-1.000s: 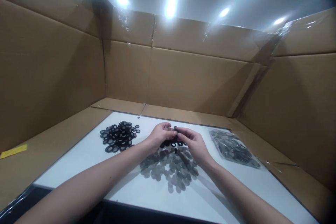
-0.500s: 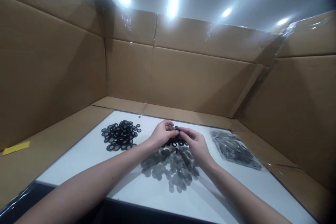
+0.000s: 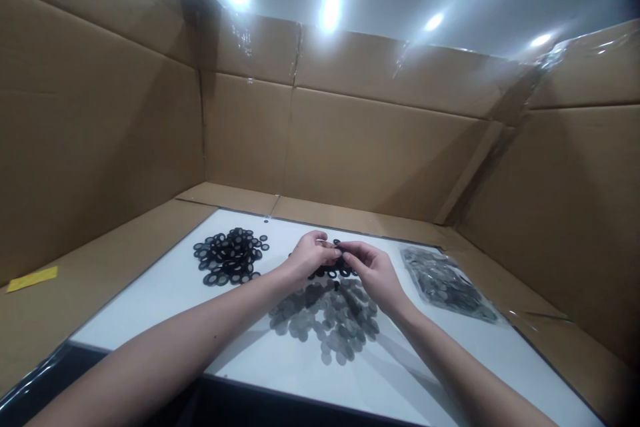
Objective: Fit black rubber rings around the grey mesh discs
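My left hand (image 3: 311,259) and my right hand (image 3: 374,272) meet over the middle of the table, their thumbs and fingers pinched together. Between the fingertips is a small black ring (image 3: 337,243), largely covered by them. Beneath the hands lies a pile of black rings (image 3: 333,274), partly hidden. Closer to me, translucent grey discs (image 3: 343,333) are spread in a loose heap, shadowed by the hands. To the left sits a heap of black rings with grey centres (image 3: 231,257).
A clear plastic bag of grey discs (image 3: 445,283) lies at the right of the white tabletop (image 3: 165,310). Cardboard walls (image 3: 370,147) enclose the table at the back and both sides. A yellow strip (image 3: 33,279) lies on cardboard at far left.
My hands stay together in almost the same place, with only slight finger movement at the fingertips. The heaps and the bag look the same.
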A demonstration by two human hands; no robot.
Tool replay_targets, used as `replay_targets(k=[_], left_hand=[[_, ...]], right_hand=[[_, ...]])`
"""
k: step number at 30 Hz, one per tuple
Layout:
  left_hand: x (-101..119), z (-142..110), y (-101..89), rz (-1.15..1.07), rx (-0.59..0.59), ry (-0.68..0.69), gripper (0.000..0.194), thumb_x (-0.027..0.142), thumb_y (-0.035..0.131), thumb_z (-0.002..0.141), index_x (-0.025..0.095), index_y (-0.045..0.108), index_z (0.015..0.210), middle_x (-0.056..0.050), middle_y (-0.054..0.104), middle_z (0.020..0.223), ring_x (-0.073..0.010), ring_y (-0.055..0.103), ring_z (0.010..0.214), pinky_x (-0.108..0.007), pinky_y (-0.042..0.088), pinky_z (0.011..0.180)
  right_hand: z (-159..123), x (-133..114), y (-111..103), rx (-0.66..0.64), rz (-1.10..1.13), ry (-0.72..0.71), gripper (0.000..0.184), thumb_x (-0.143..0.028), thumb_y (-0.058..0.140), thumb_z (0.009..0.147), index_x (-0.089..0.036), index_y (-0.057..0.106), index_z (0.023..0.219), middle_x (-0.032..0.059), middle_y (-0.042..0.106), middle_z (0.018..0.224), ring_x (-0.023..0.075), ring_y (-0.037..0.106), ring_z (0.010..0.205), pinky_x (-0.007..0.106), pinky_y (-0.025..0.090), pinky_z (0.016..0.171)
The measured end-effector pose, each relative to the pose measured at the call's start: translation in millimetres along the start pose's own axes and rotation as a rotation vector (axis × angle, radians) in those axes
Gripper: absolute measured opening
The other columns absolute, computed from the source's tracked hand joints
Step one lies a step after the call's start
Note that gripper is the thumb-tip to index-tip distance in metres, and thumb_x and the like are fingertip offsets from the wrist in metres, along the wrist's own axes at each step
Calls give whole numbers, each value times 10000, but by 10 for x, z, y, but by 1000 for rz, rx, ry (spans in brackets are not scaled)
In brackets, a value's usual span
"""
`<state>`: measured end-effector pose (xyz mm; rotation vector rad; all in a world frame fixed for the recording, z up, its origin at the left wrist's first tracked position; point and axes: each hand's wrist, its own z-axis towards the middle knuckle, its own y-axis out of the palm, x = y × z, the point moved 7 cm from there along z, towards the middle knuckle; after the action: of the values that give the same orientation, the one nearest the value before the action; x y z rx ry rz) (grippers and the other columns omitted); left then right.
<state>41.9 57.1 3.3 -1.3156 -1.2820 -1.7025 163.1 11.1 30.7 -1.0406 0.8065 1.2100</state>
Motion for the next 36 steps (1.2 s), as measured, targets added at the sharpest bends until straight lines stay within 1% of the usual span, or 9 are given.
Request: replay_targets(k=[4, 7, 11, 14, 17, 22, 28, 32, 36], left_hand=[[21, -12, 10, -66, -16, 48, 422, 157, 766, 608, 133, 466, 903, -43, 593, 799, -138, 623, 717, -317, 508, 764], [22, -25, 13, -130, -56, 27, 448, 190, 781, 604, 129, 464, 914, -65, 601, 847, -163, 643, 766, -356, 506, 827], [-2, -33, 17, -86, -126, -19, 452, 199, 790, 593, 126, 478, 912, -67, 612, 822, -179, 652, 764, -383, 500, 843], [-20, -17, 13, -36, -160, -22, 440, 202, 797, 579, 127, 503, 898, -61, 615, 828, -178, 650, 783, -372, 494, 847], [-7, 5, -15, -28, -136, 10, 427, 206, 795, 579, 132, 512, 891, -53, 617, 823, -156, 643, 774, -338, 489, 841], [16, -10, 10, -46, -135, 4, 389, 182, 775, 599, 127, 508, 876, -51, 609, 816, -146, 638, 761, -314, 493, 822], [33, -40, 59, -100, -87, -5, 414, 131, 741, 613, 113, 469, 924, -53, 596, 801, -166, 646, 711, -361, 505, 820], [17, -37, 55, -85, -72, -32, 432, 95, 719, 610, 103, 454, 951, -60, 604, 776, -171, 644, 705, -369, 506, 814], [6, -19, 28, -34, -53, -33, 434, 104, 720, 598, 99, 461, 947, -64, 607, 754, -188, 646, 683, -383, 514, 782]], right_hand=[[5, 20, -9, 25, 48, -2, 282, -333, 632, 758, -187, 658, 998, 76, 667, 1023, 222, 610, 949, 363, 462, 869], [14, 63, -9, 33, 116, 29, 303, -334, 644, 748, -183, 655, 1011, 81, 664, 1037, 226, 605, 968, 368, 455, 886], [13, 87, -17, 29, 157, 82, 305, -356, 668, 723, -178, 676, 970, 87, 673, 1020, 234, 613, 951, 371, 460, 872], [2, 98, -20, 28, 185, 129, 338, -390, 688, 695, -173, 684, 954, 82, 689, 960, 227, 627, 897, 370, 469, 851], [-3, 108, 0, 5, 205, 143, 360, -403, 701, 679, -170, 684, 952, 78, 690, 943, 216, 625, 877, 357, 473, 832], [6, 118, 3, 3, 184, 99, 344, -389, 695, 690, -181, 680, 964, 80, 685, 954, 215, 620, 862, 354, 468, 806], [11, 68, -14, 24, 148, 46, 325, -366, 676, 710, -177, 676, 975, 88, 681, 972, 218, 610, 869, 349, 473, 785], [2, 48, -12, 31, 140, 59, 338, -379, 695, 684, -173, 681, 951, 90, 687, 950, 214, 614, 833, 339, 483, 749], [-6, 45, -8, 34, 146, 71, 344, -382, 708, 666, -167, 688, 934, 84, 694, 894, 198, 615, 770, 324, 488, 708]])
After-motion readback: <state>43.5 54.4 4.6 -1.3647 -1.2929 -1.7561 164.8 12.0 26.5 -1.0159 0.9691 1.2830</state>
